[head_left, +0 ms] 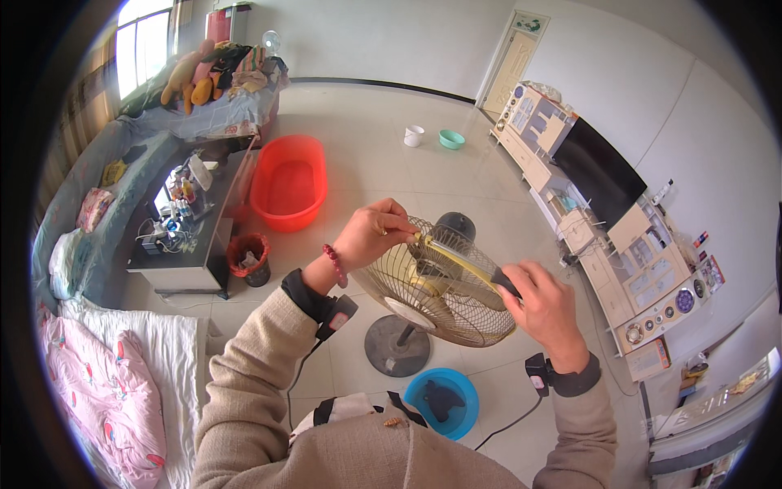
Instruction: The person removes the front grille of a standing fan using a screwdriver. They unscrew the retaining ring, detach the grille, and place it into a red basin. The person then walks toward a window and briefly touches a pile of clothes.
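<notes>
A standing fan (407, 322) with a wire cage and a yellowish rim is right in front of me, its cage tipped upward. At the top of the rim, my left hand (376, 232) has its fingers pinched on the fan cage. My right hand (542, 303) is closed around the dark handle of a screwdriver (507, 283). The thin shaft of that tool lies along the rim toward my left fingertips. Behind the wires the blades show only partly. The fan's round dark base (379, 354) rests on the tiled floor.
A blue basin (456, 416) with dark cloth stands by my feet. Beyond the fan are a red tub (319, 175), a lined bin (259, 273), a white bucket (414, 137) and a green basin (451, 140). A low table (183, 265) is left; a TV cabinet (529, 167) lines the right wall.
</notes>
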The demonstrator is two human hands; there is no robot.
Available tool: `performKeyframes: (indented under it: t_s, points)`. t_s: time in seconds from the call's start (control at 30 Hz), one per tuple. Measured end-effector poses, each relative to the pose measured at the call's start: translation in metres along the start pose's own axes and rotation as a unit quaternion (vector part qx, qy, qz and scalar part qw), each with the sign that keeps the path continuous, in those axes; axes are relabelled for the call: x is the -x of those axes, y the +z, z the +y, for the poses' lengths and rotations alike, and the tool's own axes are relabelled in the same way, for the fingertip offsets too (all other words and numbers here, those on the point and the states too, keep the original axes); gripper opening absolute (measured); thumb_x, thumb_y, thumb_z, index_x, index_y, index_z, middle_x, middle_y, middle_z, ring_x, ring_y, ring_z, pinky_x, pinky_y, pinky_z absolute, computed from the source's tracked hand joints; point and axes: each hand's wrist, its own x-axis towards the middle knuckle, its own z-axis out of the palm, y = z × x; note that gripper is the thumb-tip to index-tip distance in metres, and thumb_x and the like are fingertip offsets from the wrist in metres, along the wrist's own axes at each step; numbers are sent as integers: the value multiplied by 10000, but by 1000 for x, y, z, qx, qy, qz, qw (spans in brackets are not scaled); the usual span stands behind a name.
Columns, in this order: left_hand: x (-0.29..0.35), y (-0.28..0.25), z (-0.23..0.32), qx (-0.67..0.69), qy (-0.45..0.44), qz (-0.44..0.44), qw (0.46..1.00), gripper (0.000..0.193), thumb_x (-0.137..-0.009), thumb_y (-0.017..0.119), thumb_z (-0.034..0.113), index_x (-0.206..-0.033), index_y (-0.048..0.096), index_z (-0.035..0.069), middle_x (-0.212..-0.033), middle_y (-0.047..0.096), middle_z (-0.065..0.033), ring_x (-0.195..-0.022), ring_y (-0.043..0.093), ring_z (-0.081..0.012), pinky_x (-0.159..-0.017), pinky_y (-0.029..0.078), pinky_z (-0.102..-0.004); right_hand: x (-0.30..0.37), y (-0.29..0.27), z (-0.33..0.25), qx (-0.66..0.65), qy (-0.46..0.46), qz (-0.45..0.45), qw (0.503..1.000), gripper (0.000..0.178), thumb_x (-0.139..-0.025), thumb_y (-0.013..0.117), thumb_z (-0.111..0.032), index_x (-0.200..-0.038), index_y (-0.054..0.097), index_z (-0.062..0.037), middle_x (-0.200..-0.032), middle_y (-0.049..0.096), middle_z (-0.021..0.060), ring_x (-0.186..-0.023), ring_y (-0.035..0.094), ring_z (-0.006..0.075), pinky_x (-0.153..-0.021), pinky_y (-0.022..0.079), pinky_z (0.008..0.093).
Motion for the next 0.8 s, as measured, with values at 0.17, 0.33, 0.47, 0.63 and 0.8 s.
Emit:
performKeyframes:
  t_s: [0.17,0.33,0.47,0.63,0.8]
  points:
    - [0,1,-2,-2,19,-5,1000,193,-783,767,59,-974,761,86,-908,631,-35,-813,621,-153,-735,508,-281,-1,-3,1,-74,60,-52,994,181,-834,692,-165,-989,655,-79,-796,644,106,-733,647,279,-550,504,375]
    - [-1,0,-1,3,21,-5,1000,194,-783,763,52,-975,760,84,-911,634,-38,-812,624,-156,-734,510,-283,-9,-4,4,-71,32,-13,997,175,-805,697,-115,-974,667,-80,-818,625,72,-775,613,260,-591,505,360]
    - [-1,-1,0,4,9,-3,1000,207,-781,764,48,-985,764,86,-920,629,-36,-836,618,-149,-753,501,-276,-13,-6,2,11,-41,37,998,241,-748,724,-67,-982,667,-72,-868,601,55,-824,580,248,-618,509,343]
    - [-1,0,0,7,-1,0,1000,208,-783,763,45,-987,763,85,-922,628,-38,-843,618,-151,-762,503,-278,-8,-3,-5,28,18,-3,999,225,-776,715,-105,-985,648,-52,-848,604,74,-797,590,265,-635,507,364]
    - [-1,1,-1,17,1,-7,1000,206,-785,763,43,-987,762,86,-922,625,-37,-854,617,-150,-766,503,-279,-6,-1,1,27,21,-50,998,238,-820,701,-226,-950,618,-45,-792,598,73,-752,607,266,-621,518,367]
